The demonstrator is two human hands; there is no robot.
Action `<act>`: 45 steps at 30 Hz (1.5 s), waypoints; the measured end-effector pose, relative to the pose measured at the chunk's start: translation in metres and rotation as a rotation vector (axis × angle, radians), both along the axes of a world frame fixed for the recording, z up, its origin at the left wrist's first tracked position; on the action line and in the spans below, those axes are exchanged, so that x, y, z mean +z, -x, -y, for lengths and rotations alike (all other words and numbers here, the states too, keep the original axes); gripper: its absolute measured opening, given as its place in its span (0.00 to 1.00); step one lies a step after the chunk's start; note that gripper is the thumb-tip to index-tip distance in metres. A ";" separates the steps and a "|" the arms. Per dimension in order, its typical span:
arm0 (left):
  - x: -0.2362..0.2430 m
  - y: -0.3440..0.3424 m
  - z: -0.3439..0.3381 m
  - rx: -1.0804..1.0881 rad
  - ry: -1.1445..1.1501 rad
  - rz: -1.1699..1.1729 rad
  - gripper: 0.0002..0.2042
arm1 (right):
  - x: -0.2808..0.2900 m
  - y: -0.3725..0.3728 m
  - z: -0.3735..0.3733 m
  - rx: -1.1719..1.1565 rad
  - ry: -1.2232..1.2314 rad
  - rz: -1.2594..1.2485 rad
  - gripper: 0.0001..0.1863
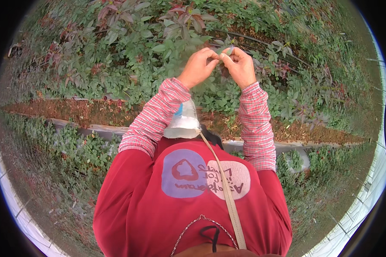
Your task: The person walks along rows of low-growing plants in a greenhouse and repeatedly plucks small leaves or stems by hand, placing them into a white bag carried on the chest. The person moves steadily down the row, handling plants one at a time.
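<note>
Both arms reach ahead over a bed of leafy green plants [158, 64]. My left hand [199, 68] is closed, with thumb and forefinger pinched together. Right beside it, my right hand [240, 66] is closed too, its thumb and forefinger pressed on a small green leaf [230, 51]. The fingertips of the two hands meet or nearly meet over the foliage. Whatever lies between the left fingertips is too small to make out. Reddish-purple leaves [186, 19] grow just beyond the hands.
A white bag [183, 122] hangs at my waist, near a beige strap [221, 171] that crosses my chest. Dark irrigation tubes [261, 40] run through the plants. A brown soil path [94, 113] lies between the beds. More low plants [81, 152] grow on the near side.
</note>
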State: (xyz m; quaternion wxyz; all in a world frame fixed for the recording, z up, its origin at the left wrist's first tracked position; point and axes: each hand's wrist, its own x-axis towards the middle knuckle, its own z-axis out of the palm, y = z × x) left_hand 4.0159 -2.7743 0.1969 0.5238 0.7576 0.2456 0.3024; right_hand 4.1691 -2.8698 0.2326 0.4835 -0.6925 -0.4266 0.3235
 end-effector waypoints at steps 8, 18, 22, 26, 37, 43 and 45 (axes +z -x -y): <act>0.054 0.057 0.054 0.469 -0.183 0.147 0.15 | 0.028 0.024 0.037 0.032 -0.162 -0.174 0.24; 0.039 -0.023 0.147 -0.066 0.487 0.129 0.28 | 0.022 0.009 0.137 0.221 -0.110 -0.124 0.07; 0.024 -0.059 0.151 -0.115 0.782 -0.010 0.28 | 0.014 -0.021 0.157 0.070 0.063 -0.090 0.02; 0.004 -0.096 0.154 -0.170 0.934 -0.010 0.26 | 0.007 -0.044 0.167 -0.037 0.086 -0.007 0.07; -0.003 -0.171 0.136 -0.333 0.675 0.065 0.18 | 0.010 -0.112 0.160 -0.310 0.013 -0.274 0.05; 0.010 -0.190 0.103 -0.423 0.553 0.218 0.12 | 0.027 -0.139 0.131 -0.337 -0.060 -0.303 0.05; 0.015 -0.191 0.093 -0.439 0.552 0.156 0.12 | 0.024 -0.145 0.127 -0.338 -0.058 -0.303 0.05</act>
